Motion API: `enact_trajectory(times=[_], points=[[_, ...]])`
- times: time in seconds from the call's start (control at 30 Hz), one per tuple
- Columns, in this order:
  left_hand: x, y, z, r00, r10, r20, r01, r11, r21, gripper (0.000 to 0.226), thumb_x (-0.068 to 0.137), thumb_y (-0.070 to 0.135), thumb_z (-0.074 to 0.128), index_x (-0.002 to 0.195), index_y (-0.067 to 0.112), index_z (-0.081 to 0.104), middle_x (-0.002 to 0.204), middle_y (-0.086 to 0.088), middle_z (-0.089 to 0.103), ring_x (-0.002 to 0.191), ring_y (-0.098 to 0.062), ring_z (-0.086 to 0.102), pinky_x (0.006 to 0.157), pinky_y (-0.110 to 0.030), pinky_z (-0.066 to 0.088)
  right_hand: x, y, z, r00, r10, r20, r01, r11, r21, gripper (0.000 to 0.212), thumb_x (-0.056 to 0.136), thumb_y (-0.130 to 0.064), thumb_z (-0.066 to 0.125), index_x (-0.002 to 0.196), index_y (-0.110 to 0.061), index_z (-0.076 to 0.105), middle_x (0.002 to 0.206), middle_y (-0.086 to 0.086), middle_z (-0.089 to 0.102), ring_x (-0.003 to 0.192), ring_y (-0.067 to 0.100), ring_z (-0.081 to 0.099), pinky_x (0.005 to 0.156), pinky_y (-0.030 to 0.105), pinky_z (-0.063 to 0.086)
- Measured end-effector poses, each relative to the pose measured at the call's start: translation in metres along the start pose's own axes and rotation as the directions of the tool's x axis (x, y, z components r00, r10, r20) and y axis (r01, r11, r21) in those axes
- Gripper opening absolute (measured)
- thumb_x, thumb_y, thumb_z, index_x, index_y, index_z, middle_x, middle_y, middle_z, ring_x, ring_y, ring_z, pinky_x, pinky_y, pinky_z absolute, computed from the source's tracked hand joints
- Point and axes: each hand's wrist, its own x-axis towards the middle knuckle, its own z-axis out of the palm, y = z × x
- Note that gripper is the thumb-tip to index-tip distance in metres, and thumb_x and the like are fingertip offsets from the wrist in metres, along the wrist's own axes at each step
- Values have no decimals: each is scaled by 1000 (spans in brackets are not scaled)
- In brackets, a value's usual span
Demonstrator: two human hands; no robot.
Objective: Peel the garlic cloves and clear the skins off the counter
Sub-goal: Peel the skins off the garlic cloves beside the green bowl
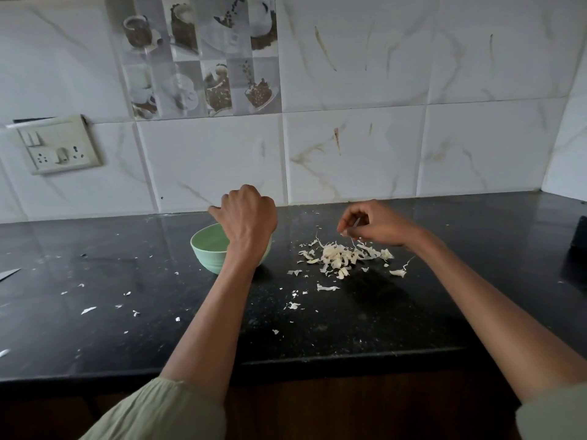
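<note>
A pale green bowl (pixel 206 249) stands on the black counter (pixel 317 328). My left hand (pixel 249 217) hovers over the bowl's right half, knuckles up and fingers curled downward. The hand hides what its fingers hold and most of the bowl's inside. To the right lies a heap of white garlic skins (pixel 340 257), with a few pale clove-like pieces in it. My right hand (pixel 378 225) is just above the heap's far edge, its fingertips pinching a small bit of skin. A thin grey sliver shows between its thumb and fingers.
Small flakes of skin (pixel 89 310) are scattered over the counter's left and middle. A knife tip (pixel 9 274) pokes in at the left edge. A dark object (pixel 578 233) stands at the right edge. A wall socket (pixel 57 147) is on the tiled wall.
</note>
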Motion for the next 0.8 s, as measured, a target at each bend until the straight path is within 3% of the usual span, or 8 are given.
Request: enact_trajectory(times=[0.13,0.23,0.3,0.43,0.53,0.63,0.7,0.8], points=[[-1,2,1,997,73,-5,-73,997,-9,23,72,-4,45,58,12,36,57,-4,35,54,-27,27,79,-44,37,0,-4,1,998,-44,46,45,999,-24,12,90,-30,81,100,-25,76,97,-4,78,90,25,75,82,32,59],[-6,11,6,982,183,36,-181,982,-59,16,76,-2,46,69,4,59,59,-5,40,60,-34,40,64,-39,36,-3,-11,2,992,-72,101,71,997,14,20,87,-34,82,102,-21,78,99,-6,79,90,15,73,84,30,57],[-13,20,12,957,273,102,-258,956,-138,19,83,5,45,79,11,63,68,-5,55,67,-36,53,64,-38,44,-4,-13,3,986,-93,136,90,996,26,22,84,-34,85,101,-20,80,98,-8,79,87,11,71,82,27,54],[-32,27,35,828,466,312,-373,873,-314,8,94,22,53,101,22,56,89,4,65,79,-21,64,70,-40,53,-4,-13,4,974,-104,203,119,991,-67,26,78,-37,91,98,-24,82,80,-14,73,70,-2,60,67,16,43],[-34,21,53,739,544,398,-415,832,-369,13,93,24,62,106,22,58,91,6,66,85,-19,65,77,-43,56,-3,-10,1,974,-105,200,128,986,-105,27,76,-39,92,96,-25,82,73,-19,67,66,-4,56,62,12,38],[-28,15,60,769,523,366,-380,836,-396,4,97,18,67,96,22,68,81,10,69,78,-10,66,73,-34,54,-3,-6,2,973,-110,205,141,980,-144,28,77,-37,92,101,-26,81,86,-6,72,72,-5,58,65,11,40],[-25,13,61,797,494,346,-339,842,-420,12,96,16,70,88,24,71,73,11,70,70,-5,67,68,-30,53,-2,-5,3,972,-99,215,141,972,-186,27,79,-35,90,103,-26,81,92,-2,74,74,-7,59,66,10,41],[-26,13,59,818,476,324,-318,842,-435,17,100,20,67,84,25,72,68,9,72,64,-7,70,70,-35,60,-1,-3,4,975,-68,212,113,971,-209,21,83,-36,87,102,-32,81,91,-11,76,73,-4,60,70,25,44]])
